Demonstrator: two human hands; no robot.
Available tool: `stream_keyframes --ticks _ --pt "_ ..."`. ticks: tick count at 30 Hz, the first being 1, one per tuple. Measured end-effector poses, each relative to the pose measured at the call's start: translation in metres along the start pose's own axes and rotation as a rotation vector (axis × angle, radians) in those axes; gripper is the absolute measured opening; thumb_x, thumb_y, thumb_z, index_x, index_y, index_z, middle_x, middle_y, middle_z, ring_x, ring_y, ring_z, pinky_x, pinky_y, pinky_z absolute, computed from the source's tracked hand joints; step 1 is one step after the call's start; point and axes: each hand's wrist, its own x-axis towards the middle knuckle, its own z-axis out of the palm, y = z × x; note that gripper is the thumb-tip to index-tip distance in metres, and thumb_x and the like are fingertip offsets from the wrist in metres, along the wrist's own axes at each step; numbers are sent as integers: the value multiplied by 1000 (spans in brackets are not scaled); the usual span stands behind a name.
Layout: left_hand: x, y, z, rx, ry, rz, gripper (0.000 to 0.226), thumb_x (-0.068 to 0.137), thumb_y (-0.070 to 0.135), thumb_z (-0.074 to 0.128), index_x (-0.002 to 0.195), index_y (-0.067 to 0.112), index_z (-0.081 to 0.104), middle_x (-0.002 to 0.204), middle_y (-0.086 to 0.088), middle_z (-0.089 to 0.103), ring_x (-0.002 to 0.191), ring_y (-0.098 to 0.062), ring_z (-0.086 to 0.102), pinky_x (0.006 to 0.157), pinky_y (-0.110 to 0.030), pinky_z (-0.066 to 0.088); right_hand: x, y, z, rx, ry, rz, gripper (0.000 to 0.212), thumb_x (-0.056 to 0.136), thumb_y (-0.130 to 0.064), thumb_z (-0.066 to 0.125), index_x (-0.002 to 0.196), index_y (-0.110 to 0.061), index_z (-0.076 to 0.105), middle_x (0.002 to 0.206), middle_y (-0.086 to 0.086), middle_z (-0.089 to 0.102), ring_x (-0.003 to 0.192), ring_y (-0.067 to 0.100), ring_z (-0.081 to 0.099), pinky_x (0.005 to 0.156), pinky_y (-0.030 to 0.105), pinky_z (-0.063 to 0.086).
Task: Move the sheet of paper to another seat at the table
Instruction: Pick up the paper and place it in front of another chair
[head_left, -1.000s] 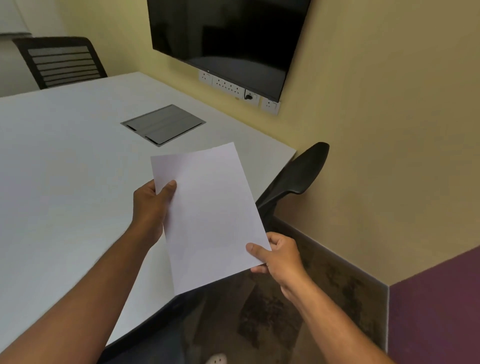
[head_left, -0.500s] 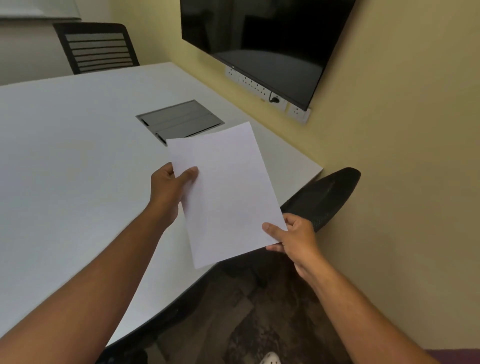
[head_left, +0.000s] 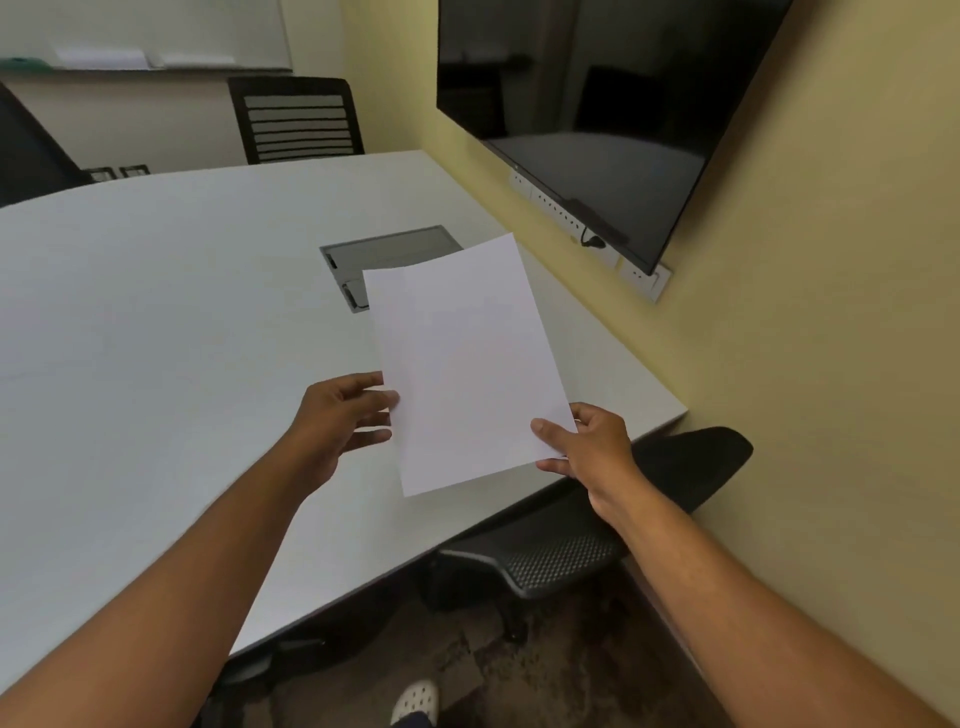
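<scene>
The blank white sheet of paper (head_left: 467, 364) hangs tilted just above the white table (head_left: 156, 338), near its right end. My right hand (head_left: 587, 447) pinches the sheet's lower right corner, thumb on top. My left hand (head_left: 337, 415) is at the sheet's left edge with its fingers straight and spread; the fingertips reach the edge and do not grip it. A black mesh chair (head_left: 675, 467) is pushed under the table's right end, below my right hand.
A grey cable hatch (head_left: 384, 249) is set into the tabletop behind the sheet. A black slatted chair (head_left: 298, 119) stands at the far side, another dark chair (head_left: 26, 150) at far left. A wall screen (head_left: 597, 104) and sockets (head_left: 639, 275) are on the right.
My left hand has let go of the sheet's left edge and opened its fingers. The sheet has moved further over the table's right end; my right hand still holds its corner.
</scene>
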Motion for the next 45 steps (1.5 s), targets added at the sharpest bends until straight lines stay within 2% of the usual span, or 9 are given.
stream_keyframes --ticks 10,16,20,25,30,34,37,40,45 --pt "107 -47 45 35 142 7 23 93 3 79 115 10 78 83 -2 78 75 -16 75 70 -31 65 155 10 -18 -200 -107 90 6 101 -16 69 107 -14 71 114 -2 69 102 18 70 67 29 66" --pt "146 -82 70 98 230 -48 20 93 1 80 111 9 77 78 -2 76 70 -16 74 66 -30 64 220 35 -40 -421 -154 148 9 97 -15 74 98 -18 65 101 -6 63 92 11 63 90 39 63" --pt "164 -99 80 139 266 -54 19 92 2 81 109 11 76 79 -2 75 73 -19 75 67 -32 65 260 50 -51 -541 -188 156 40 89 -12 83 124 -9 63 114 7 65 101 21 66 76 30 62" --pt "185 -134 97 241 349 -103 23 93 4 80 116 6 75 92 -10 76 80 -26 76 73 -39 67 312 79 -57 -669 -322 141 34 86 -7 85 115 -6 67 96 6 66 87 18 67 72 27 61" --pt "198 -159 110 349 402 -188 26 94 -1 76 110 19 75 92 -2 74 84 -21 70 81 -41 64 341 104 -56 -760 -424 121 32 81 -5 89 106 -8 68 96 16 73 95 29 76 78 34 65" --pt "208 -179 120 442 454 -224 28 91 3 79 111 23 78 95 -2 79 84 -20 73 96 -45 62 356 122 -57 -836 -455 115 31 80 -8 90 104 -4 71 91 13 76 72 25 74 73 32 63" --pt "214 -187 126 462 482 -227 28 88 6 82 112 20 79 95 -2 80 89 -22 78 97 -45 62 365 133 -59 -914 -448 95 27 78 -10 91 96 -4 73 93 16 77 72 25 73 74 34 64" --pt "218 -192 132 486 501 -217 29 86 9 85 113 18 79 93 0 79 94 -22 77 96 -39 61 374 141 -62 -956 -422 64 27 74 -14 94 89 -7 72 91 11 76 85 29 75 85 41 63" --pt "221 -199 136 565 513 -212 33 87 12 85 118 19 78 94 1 77 91 -15 72 73 -17 49 383 150 -66 -1008 -463 4 29 75 -19 93 90 -7 72 88 1 68 84 19 67 73 27 50"
